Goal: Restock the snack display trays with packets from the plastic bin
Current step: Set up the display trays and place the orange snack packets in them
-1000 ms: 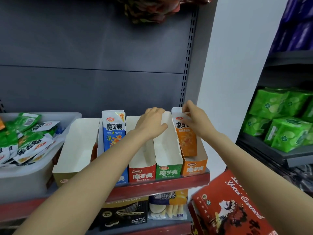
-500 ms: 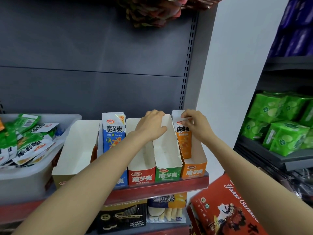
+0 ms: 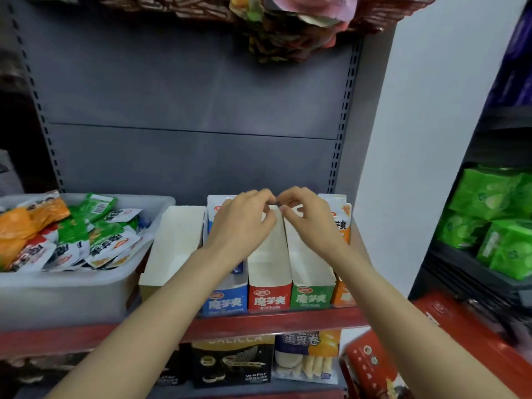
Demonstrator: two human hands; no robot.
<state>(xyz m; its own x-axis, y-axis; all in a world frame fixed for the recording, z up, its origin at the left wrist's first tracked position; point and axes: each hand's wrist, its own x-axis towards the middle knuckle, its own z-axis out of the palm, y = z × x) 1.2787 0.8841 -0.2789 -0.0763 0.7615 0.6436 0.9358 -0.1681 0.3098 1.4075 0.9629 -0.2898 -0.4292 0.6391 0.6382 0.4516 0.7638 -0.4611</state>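
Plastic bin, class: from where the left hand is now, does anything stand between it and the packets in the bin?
Yes. The left hand is over the red tray; the blue tray and an empty white tray stand between it and the plastic bin. The packets lie uncovered, so reaching over looks feasible.

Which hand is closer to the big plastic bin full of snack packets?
Left. The left hand is over the back of the blue and red trays, a couple of trays right of the plastic bin. The right hand is farther right, over the green tray.
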